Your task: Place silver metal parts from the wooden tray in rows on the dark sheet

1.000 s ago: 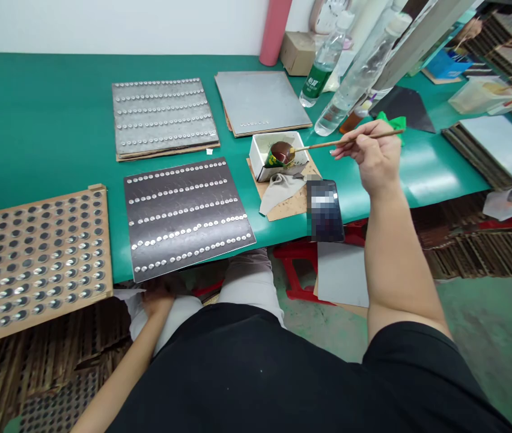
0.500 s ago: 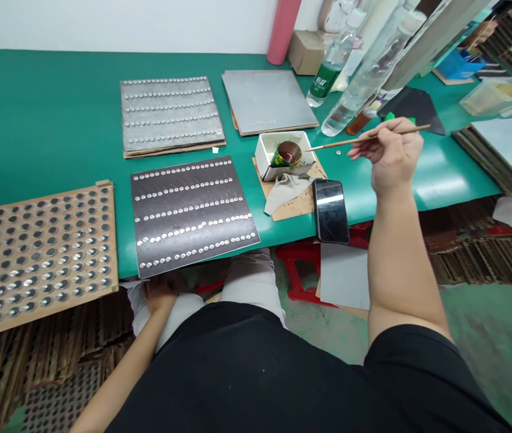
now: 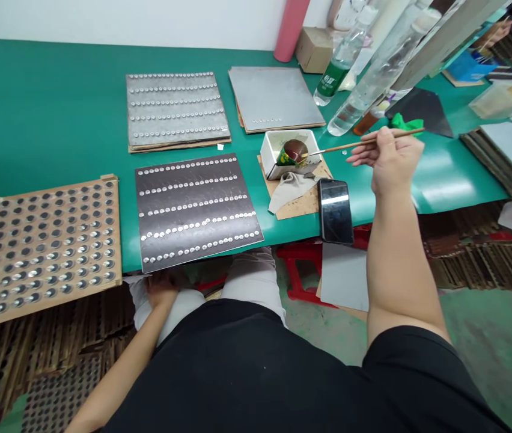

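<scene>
My right hand (image 3: 398, 157) is closed on a thin wooden paintbrush (image 3: 350, 145), its other fingers loosely curled. The brush's tip reaches into a green can (image 3: 286, 157) of dark brown liquid, tilted inside a small white box (image 3: 270, 161). Under the box lies a stained board (image 3: 298, 209) with a grey cloth (image 3: 291, 187) on it. My left hand (image 3: 162, 290) rests on my thigh below the table edge, its fingers mostly hidden. Just above it, a dark sheet (image 3: 195, 224) carries rows of small round silvery pieces.
A wooden board (image 3: 35, 236) with rows of dark discs juts over the table's left edge. Behind are a grey plate (image 3: 177, 105) with rows of pieces and a plainer plate (image 3: 276, 96). A phone (image 3: 336, 213) overhangs the front edge. Bottles (image 3: 335, 75) stand at the back right.
The brush tip has moved from beside the can's rim to inside its opening. My right hand has tilted slightly. The whole view has shifted a little; my left hand stays on my thigh.
</scene>
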The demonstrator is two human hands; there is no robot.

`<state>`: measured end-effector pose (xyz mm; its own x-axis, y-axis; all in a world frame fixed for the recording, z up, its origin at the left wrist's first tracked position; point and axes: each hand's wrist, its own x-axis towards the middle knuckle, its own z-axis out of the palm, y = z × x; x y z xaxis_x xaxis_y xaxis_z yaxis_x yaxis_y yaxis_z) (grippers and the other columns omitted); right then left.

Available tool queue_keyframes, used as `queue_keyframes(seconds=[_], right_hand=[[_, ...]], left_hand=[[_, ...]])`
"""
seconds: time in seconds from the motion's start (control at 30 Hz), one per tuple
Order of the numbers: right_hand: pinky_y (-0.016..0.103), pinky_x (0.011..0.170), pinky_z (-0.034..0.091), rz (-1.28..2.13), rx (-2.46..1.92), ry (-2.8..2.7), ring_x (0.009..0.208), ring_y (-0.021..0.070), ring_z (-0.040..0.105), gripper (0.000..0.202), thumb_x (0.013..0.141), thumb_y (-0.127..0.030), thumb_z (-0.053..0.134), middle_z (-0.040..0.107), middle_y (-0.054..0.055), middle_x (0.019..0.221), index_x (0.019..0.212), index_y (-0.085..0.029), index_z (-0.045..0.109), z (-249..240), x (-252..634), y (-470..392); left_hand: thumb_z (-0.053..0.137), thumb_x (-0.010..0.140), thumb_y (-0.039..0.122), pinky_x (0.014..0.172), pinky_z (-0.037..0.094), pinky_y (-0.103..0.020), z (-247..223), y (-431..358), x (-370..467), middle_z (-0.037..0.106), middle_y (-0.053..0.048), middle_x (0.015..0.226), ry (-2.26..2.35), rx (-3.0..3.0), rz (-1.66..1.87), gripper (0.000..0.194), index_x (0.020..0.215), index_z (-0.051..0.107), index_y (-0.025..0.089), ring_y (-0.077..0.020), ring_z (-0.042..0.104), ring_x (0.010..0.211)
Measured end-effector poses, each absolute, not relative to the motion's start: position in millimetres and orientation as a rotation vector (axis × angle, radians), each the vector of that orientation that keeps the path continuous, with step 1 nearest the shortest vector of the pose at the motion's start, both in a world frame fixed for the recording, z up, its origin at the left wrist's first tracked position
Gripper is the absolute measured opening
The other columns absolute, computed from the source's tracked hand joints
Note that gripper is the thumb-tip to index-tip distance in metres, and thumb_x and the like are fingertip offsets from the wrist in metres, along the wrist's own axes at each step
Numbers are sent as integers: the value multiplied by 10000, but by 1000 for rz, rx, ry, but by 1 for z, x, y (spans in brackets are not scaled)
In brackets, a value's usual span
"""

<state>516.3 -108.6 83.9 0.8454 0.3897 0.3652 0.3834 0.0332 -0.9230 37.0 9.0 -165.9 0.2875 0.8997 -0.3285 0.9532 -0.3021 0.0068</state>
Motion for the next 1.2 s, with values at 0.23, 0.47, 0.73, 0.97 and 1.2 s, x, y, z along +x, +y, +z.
queue_keyframes(seconds=[0.23,0.47,0.73,0.97,1.2], right_hand=[[188,383,364,-172,-1425,-486,372,63,539,480,992,-315,366,570,-12,456,598,-160,592,83,480,-104],[221,397,428,481,-1338,-702,434,91,587,411,849,-558,603,657,22,568,718,-169,634,39,368,-50],[198,457,498,694,-1327,-983,520,79,624,382,846,-584,601,656,-19,644,793,-206,609,20,308,8],[198,472,517,775,-1312,-1093,526,73,625,420,843,-624,574,644,-27,655,820,-205,600,8,285,32],[202,482,519,788,-1302,-1123,536,76,633,446,823,-654,576,641,-28,653,822,-208,599,5,277,39]], left_hand=[[482,874,235,1120,307,-449,-173,6,33,552,-148,1397,1703,2301,-388,444,1291,592,126,-325,484,1281],[467,877,256,1020,375,-459,-188,4,25,555,-190,1368,1724,2240,-345,417,1253,596,132,-360,452,1319],[456,899,251,1059,318,-453,-194,2,19,597,-186,1309,1707,2219,-270,407,1265,579,122,-337,506,1251],[455,906,270,992,373,-488,-196,1,19,488,-219,1446,1718,2166,-239,442,1311,551,121,-364,479,1279],[453,904,260,1074,312,-515,-204,2,15,477,-231,1450,1698,2186,-191,474,1347,518,106,-371,462,1308]])
